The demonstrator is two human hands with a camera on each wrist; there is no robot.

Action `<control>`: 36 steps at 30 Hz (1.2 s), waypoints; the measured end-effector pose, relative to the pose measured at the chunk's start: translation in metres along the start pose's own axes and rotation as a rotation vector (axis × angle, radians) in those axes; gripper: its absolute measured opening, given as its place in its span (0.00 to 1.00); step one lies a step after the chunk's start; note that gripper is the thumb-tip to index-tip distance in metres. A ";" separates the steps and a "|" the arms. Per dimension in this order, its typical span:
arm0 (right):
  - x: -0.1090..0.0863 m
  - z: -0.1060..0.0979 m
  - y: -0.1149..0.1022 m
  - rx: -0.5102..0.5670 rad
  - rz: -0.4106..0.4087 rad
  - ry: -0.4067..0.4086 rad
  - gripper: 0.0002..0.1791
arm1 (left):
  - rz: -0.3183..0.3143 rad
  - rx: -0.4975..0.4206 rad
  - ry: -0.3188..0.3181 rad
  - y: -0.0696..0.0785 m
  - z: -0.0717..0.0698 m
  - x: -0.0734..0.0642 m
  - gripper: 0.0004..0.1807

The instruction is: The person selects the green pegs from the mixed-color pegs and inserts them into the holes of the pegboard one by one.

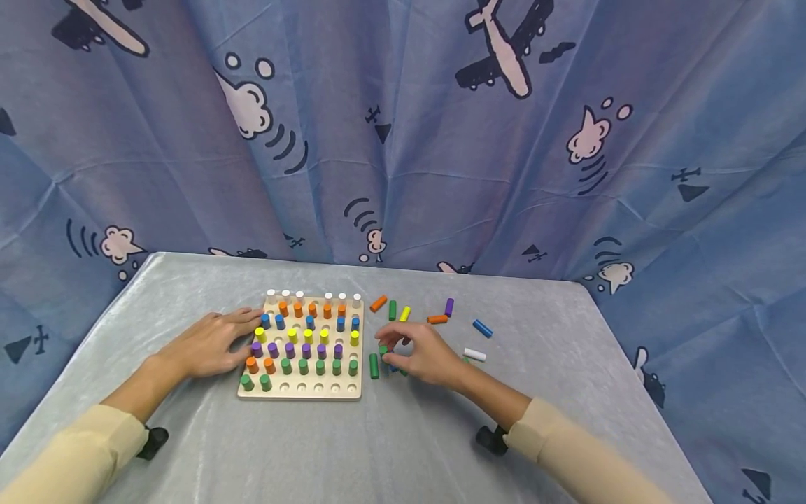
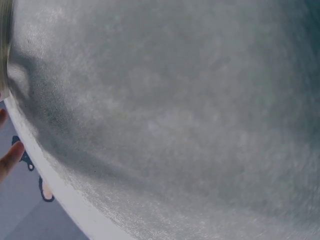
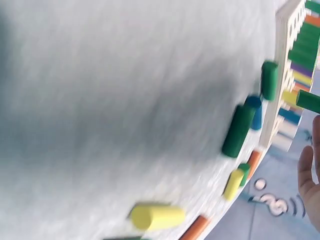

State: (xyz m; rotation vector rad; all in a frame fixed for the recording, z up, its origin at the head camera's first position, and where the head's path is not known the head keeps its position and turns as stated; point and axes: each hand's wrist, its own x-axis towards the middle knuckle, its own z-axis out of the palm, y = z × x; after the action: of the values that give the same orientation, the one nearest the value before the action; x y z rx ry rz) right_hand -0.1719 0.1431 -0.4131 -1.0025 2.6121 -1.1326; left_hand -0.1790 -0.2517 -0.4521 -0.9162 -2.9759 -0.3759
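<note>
A wooden pegboard (image 1: 293, 395) lies on the table, carrying rows of white, orange, blue, yellow, purple and green pegs. Its front row has two green pegs at the left and bare holes to their right. My left hand (image 1: 210, 344) rests at the board's left edge with fingers extended; only fingertips (image 2: 11, 159) show in the left wrist view. Just right of the board, my right hand (image 1: 423, 352) pinches a green peg (image 3: 308, 101), held above the table. Another green peg (image 1: 374, 366) lies beside the board, and a blue peg (image 3: 256, 118) is partly hidden.
Loose pegs are scattered right of the board, among them an orange peg (image 1: 378, 303), a purple peg (image 1: 449, 306), a blue peg (image 1: 482, 328) and a white peg (image 1: 475, 355). A grey cloth covers the table (image 1: 283, 455). Behind it hangs a blue curtain (image 1: 415, 196).
</note>
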 end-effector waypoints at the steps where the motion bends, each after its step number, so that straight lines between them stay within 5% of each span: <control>1: 0.000 0.003 -0.002 0.016 -0.007 -0.012 0.19 | -0.001 0.000 0.000 0.000 0.000 0.000 0.29; 9: 0.008 0.021 -0.016 0.105 -0.016 -0.072 0.19 | -0.012 -0.002 0.013 -0.001 0.002 -0.002 0.29; 19: 0.007 0.042 -0.021 0.088 -0.017 -0.082 0.15 | -0.015 -0.005 0.004 -0.002 0.003 -0.001 0.30; 36: 0.007 0.045 -0.022 0.063 0.018 -0.099 0.16 | -0.012 -0.012 0.012 0.000 0.002 -0.001 0.29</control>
State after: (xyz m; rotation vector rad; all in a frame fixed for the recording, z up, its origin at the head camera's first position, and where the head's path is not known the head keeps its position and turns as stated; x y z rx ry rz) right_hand -0.1495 0.1006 -0.4293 -0.9933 2.4877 -1.1242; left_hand -0.1780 -0.2525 -0.4540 -0.8944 -2.9724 -0.3988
